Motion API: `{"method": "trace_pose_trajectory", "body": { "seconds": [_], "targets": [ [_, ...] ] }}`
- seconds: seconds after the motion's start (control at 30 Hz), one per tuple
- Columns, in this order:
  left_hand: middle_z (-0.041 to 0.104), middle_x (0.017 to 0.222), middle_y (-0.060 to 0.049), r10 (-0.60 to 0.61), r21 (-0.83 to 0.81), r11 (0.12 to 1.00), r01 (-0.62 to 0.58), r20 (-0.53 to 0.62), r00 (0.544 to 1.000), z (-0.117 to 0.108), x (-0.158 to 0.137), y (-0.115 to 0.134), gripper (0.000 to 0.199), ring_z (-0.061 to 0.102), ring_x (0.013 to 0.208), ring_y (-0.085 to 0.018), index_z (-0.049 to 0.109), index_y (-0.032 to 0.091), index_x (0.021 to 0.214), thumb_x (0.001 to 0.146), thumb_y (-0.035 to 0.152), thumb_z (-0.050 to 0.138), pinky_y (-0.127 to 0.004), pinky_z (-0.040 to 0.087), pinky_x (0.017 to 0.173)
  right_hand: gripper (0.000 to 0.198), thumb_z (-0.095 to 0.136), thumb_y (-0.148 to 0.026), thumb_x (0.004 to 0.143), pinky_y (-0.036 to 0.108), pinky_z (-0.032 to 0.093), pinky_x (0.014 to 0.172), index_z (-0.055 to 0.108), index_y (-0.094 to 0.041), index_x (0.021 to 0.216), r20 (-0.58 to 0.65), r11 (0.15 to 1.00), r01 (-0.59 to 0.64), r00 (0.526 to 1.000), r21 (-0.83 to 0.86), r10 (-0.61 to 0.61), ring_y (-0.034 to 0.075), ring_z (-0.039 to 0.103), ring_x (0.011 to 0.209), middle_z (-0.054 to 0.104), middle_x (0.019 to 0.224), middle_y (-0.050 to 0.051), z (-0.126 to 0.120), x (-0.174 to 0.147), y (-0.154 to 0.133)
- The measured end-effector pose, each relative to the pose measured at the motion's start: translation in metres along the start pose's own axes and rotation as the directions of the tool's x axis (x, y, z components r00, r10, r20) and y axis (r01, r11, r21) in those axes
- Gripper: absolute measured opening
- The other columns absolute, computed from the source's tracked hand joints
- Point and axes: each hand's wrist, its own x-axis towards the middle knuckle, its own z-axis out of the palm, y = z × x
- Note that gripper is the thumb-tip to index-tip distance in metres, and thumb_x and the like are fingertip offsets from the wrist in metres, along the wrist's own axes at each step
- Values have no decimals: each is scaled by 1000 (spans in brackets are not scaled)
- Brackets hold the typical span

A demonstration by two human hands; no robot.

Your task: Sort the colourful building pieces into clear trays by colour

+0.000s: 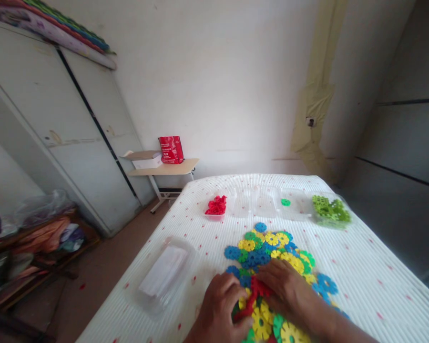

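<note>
On the table in front of me lies a heap of notched plastic discs (282, 254), in yellow, blue and green. My left hand (221, 307) is over the heap's near left side, its fingers and thumb curled around red notched discs (256, 288). From the right, my right hand (288, 288) reaches over the same red pieces, its fingers pressed together on them and partly hiding them. The exact number of red pieces between my hands is hard to make out.
Clear plastic tubs stand in a row behind the heap: one with red discs (216, 206), one with light green discs (331, 209), and one with a single green disc (285, 202). A clear box (164, 274) with something white inside lies left. A red bag (171, 150) sits on a side table.
</note>
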Motion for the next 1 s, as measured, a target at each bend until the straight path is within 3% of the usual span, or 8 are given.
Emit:
{"method": "trace_pose_trajectory", "body": {
  "seconds": [0.23,0.43,0.7,0.87,1.0],
  "targets": [
    [57,79,-3,-15,41,999,20,-109,994,8,4,-7,15,55,76,-17,59,20,79,73,9,51,-28,45,67,13,48,-17,86,33,37,75,61,-20,89,-20,995,-93,995,19,93,20,53,83,62,83,5,-11,-3,19],
    [61,80,-3,-15,28,999,19,-154,988,9,6,-12,18,58,77,-17,61,21,85,79,10,48,-27,48,69,13,49,-21,88,31,38,72,60,-19,82,-59,985,-172,983,9,172,20,54,80,62,80,5,-15,-4,32],
    [62,80,-3,-102,-54,994,91,-266,959,13,8,-22,14,60,75,-15,59,20,90,86,17,46,-26,49,68,14,48,-17,86,29,39,72,61,-19,82,-129,958,-282,953,-51,274,19,55,80,62,79,5,-13,-7,49],
    [63,84,-4,-66,-29,998,59,-341,938,10,7,-19,14,61,79,-15,57,20,95,87,18,45,-27,50,70,14,49,-17,84,29,39,70,61,-19,77,-168,932,-345,931,-110,324,19,55,77,62,75,4,-15,-8,52],
    [63,88,-5,52,30,999,-44,-355,934,9,10,-7,15,59,83,-17,56,20,97,86,15,46,-30,50,75,17,48,-23,86,28,39,68,59,-18,73,-197,926,-356,924,-130,327,19,54,73,61,74,4,-16,-8,55]
  ]
}}
